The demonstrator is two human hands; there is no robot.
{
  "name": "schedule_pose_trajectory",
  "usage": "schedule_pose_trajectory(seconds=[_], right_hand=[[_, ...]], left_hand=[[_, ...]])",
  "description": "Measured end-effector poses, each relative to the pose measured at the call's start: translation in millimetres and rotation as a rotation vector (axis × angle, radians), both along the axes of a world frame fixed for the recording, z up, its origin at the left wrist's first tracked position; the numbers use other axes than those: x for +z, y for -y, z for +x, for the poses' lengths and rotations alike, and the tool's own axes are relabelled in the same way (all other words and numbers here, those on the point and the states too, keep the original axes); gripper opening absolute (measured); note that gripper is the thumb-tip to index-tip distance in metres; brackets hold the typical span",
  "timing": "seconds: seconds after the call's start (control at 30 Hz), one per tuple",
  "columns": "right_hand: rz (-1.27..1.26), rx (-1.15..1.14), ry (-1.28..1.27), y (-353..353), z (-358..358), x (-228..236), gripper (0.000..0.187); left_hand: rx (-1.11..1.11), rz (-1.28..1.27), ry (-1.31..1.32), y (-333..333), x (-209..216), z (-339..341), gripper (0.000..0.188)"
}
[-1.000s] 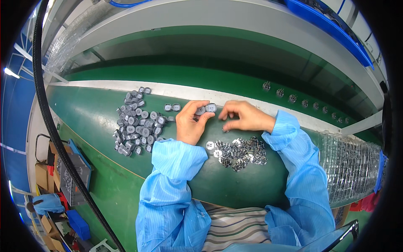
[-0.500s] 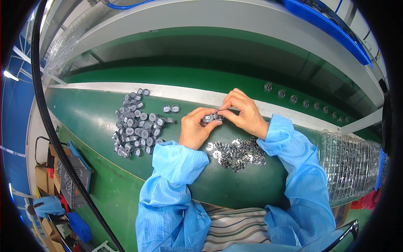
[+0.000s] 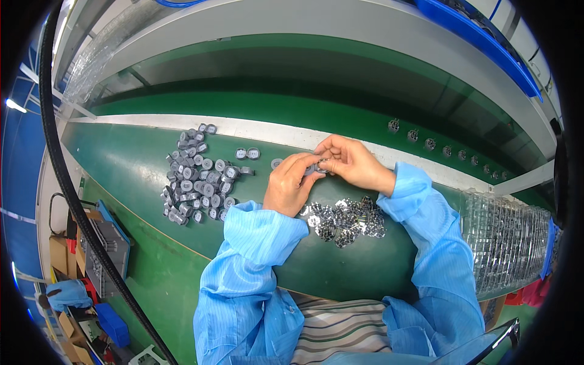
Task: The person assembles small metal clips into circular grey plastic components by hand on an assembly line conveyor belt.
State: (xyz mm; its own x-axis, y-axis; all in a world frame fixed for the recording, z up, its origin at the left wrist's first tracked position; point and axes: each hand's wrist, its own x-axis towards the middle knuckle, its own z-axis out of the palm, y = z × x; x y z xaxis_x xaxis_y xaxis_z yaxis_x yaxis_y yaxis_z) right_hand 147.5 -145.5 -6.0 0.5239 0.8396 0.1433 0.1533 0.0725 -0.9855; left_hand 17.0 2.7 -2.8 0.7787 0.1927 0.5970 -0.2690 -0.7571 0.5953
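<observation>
Above the green table, my two hands meet with fingers pinched together. My left hand (image 3: 288,187) is closed on a grey round plastic housing (image 3: 310,169), partly covered by the fingers. My right hand (image 3: 360,165) pinches a small circuit board (image 3: 324,164) against the housing's right side; fingertips hide most of it. Just left of my left hand lies another grey housing (image 3: 277,163), partly hidden. A pair of grey housings (image 3: 247,153) rests farther left. Below my hands spreads a pile of small circuit boards (image 3: 347,221), with shiny silver and dark parts.
A large heap of grey housings (image 3: 198,182) covers the table's left part. Clear plastic trays (image 3: 508,243) are stacked at the right. Several small assemblies (image 3: 430,144) stand in a row beyond the white rail (image 3: 255,134). A black cable (image 3: 79,213) hangs at the left.
The circuit board and the housing are now closer together, with fingers covering more of both. My left hand has shifted slightly right, and a grey housing shows beside it.
</observation>
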Motion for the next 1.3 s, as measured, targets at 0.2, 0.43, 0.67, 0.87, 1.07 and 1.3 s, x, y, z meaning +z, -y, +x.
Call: schedule_pose_trajectory(seconds=[0.2,0.43,0.67,0.87,1.07,1.3], right_hand=[[-0.244,-0.261,0.411,11.7,42.1,11.1,0.012],[-0.311,-0.589,1.171,33.3,83.7,-16.3,0.008],[-0.216,0.034,0.683,9.8,14.5,13.2,0.013],[-0.256,0.354,0.704,1.8,-31.3,10.7,0.010],[-0.180,0.159,0.991,3.2,-14.9,21.3,0.008],[-0.234,0.085,0.725,5.1,4.6,2.6,0.010]], left_hand=[[0.088,-0.193,-0.103,-12.4,0.6,0.4,0.026],[-0.022,0.277,-0.130,-14.6,-7.2,2.8,0.033],[0.056,-0.136,0.063,-15.9,-11.3,8.4,0.026],[-0.069,-0.696,-0.073,-27.3,-9.7,0.6,0.019],[-0.155,-0.969,-0.039,-30.3,-3.3,0.5,0.026],[-0.254,-1.144,-0.037,-27.6,-3.7,0.6,0.030]])
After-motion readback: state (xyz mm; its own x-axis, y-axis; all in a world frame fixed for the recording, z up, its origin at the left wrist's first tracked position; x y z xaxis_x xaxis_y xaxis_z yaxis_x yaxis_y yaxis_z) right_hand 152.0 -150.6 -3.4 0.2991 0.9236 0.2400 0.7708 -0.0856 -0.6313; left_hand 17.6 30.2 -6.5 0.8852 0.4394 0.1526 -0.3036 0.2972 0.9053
